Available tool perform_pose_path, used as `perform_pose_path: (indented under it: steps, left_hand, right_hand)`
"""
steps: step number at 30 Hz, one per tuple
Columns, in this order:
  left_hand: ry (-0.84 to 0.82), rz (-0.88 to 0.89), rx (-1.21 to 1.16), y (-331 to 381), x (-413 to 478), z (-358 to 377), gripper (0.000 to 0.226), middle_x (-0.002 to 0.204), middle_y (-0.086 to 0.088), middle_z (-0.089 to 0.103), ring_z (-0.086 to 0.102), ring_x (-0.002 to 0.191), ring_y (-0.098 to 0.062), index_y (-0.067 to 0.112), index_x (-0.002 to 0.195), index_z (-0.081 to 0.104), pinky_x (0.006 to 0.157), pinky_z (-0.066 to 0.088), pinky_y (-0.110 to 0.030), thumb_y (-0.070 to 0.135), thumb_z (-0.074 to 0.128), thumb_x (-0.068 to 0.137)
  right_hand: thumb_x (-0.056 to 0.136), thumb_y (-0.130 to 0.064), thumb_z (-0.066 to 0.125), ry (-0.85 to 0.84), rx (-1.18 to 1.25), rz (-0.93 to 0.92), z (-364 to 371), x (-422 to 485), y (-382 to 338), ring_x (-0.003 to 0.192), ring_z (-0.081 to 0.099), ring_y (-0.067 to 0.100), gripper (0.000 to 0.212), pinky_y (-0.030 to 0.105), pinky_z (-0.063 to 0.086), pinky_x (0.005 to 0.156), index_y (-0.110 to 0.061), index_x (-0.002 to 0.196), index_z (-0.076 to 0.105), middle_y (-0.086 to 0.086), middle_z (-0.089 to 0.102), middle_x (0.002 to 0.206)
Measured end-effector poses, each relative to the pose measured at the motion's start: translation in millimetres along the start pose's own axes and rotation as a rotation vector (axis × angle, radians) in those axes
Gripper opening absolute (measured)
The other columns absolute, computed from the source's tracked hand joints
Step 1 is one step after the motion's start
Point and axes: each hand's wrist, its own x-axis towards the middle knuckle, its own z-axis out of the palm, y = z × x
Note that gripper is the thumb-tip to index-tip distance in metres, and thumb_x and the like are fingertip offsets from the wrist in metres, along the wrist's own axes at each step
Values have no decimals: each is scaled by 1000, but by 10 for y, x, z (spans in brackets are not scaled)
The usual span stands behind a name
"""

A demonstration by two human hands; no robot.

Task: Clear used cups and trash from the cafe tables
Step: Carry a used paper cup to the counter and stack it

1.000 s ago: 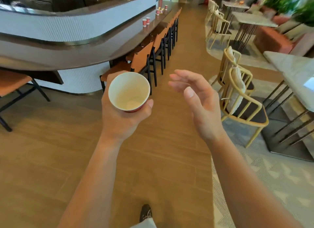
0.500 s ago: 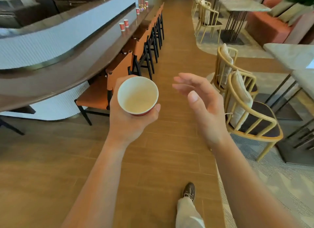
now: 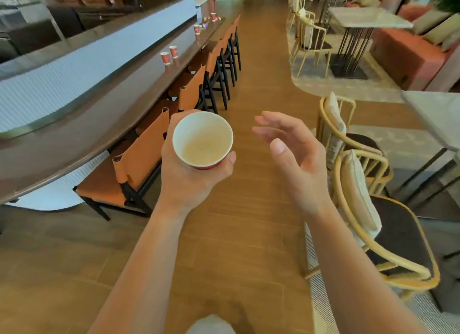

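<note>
While a used paper cup (image 3: 202, 140) is gripped upright in the left hand (image 3: 185, 181), fingers curled round its red wall, carrying is judged the step in hand. The right hand (image 3: 298, 157), just beside, is held loosely spread, empty. Two tapered red cups (image 3: 165, 58), well beyond on the glossy counter (image 3: 99, 124), are probably to be collected next.

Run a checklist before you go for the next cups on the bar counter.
1. Left hand holds the paper cup: ok, fingers wrapped round it.
2. Paper cup empty: cannot tell, its inside looks tan.
3. Right hand free: ok, open and holding nothing.
4. Next targets found: ok, two red cups stand on the bar counter ahead.
5. Clear access to the counter: not ok, orange chairs line its edge.
</note>
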Motion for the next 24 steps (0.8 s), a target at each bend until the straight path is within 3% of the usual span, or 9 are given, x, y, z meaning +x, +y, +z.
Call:
perform_pose_path:
  steps: [5,9,13,18,21,24]
  left_hand:
    - [17,-9,-8,-793,610,332,63,119,2,57,61,114,0,18,126,47,92,52,-16,20,83,75]
    - [74,-38,-21,-1576,1235,479,64,121,3,58,64,115,-13,29,127,47,92,55,-23,25,85,74]
    - [98,-32,-21,-2305,2124,609,64,121,2,57,60,117,-4,25,127,47,94,52,-19,28,83,74]
    - [79,-16,-23,-2951,3306,790,64,119,17,59,60,116,-1,31,126,47,93,52,-17,30,83,74]
    - [53,-21,-18,-3323,3807,914,65,120,9,60,61,117,-5,22,129,48,93,52,-17,28,83,75]
    - [34,-20,-20,-3731,4197,1066,64,119,14,60,62,115,-6,28,128,47,93,54,-20,28,84,75]
  right_hand:
    - [95,-51,65,-25,-4,10,-218,789,735,122,66,31,59,35,52,104,-7,134,59,15,66,134]
    - [95,-46,68,-66,-16,8,-326,1560,1416,121,67,30,54,34,52,103,-8,134,59,16,66,133]
    - [94,-26,67,-92,-63,4,-367,2580,2035,119,67,30,46,36,52,103,-5,134,57,16,66,131]
    - [93,-25,68,-97,-74,-37,-440,3825,2567,119,67,30,47,37,52,103,-7,135,56,18,65,132]
    - [93,-24,68,-71,-67,-24,-532,4312,2903,120,66,31,46,37,52,103,-6,135,57,19,64,132]
    - [93,-24,68,-65,-44,-12,-650,4724,3278,119,66,31,48,36,52,102,-6,136,55,18,65,131]
